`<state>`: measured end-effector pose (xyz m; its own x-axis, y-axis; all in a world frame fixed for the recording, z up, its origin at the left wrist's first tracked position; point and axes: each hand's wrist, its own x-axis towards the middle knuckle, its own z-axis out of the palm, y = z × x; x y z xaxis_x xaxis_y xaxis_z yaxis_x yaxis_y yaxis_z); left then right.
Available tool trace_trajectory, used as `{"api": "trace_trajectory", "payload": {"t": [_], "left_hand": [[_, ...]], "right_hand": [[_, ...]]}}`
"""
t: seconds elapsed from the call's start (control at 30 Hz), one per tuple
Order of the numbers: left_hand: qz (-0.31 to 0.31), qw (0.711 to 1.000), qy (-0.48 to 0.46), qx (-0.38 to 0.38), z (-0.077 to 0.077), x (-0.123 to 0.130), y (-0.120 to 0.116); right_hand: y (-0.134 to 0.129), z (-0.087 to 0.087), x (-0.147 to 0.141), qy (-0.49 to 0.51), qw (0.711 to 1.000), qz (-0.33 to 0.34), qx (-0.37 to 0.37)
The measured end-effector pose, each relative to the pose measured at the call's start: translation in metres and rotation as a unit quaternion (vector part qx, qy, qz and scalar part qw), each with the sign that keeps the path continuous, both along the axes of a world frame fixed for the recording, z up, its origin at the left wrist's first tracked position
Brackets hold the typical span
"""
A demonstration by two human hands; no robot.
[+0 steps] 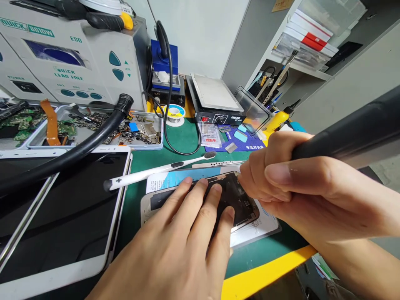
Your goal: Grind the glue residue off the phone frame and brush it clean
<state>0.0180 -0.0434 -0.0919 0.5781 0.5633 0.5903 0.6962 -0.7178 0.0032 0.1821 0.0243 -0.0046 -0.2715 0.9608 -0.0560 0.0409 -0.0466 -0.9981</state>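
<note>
A spread left hand (pixel 179 233) is steadying a thin black rectangular panel (pixel 231 193) on a white-and-blue sheet (pixel 259 231) while the right hand (pixel 278 175), curled around a dark-grey cylindrical tool (pixel 350 129), is seemingly working the panel's edge, calling for even pressure next.

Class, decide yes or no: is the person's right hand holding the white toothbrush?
No: the white toothbrush lies apart from the right hand, which is wrapped around a thick dark handle.
</note>
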Motion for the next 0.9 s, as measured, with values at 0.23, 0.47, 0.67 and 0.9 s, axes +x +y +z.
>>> {"api": "trace_trajectory", "payload": {"t": [0.23,0.47,0.67,0.9], "left_hand": [[0.006,1.0,0.001,0.004,0.001,0.0,-0.002],[0.031,0.999,0.007,0.018,-0.01,-0.002,-0.009],[0.03,0.999,-0.001,0.02,-0.008,-0.002,-0.007],[0.039,0.999,-0.002,0.003,-0.008,-0.003,-0.005]], "right_hand": [[0.0,0.002,-0.001,-0.027,1.0,-0.009,0.011],[-0.001,-0.002,0.0,0.017,1.0,0.013,-0.019],[-0.001,0.0,-0.002,0.003,1.0,0.001,0.001],[-0.003,-0.005,0.005,0.043,0.999,0.012,-0.009]]}}
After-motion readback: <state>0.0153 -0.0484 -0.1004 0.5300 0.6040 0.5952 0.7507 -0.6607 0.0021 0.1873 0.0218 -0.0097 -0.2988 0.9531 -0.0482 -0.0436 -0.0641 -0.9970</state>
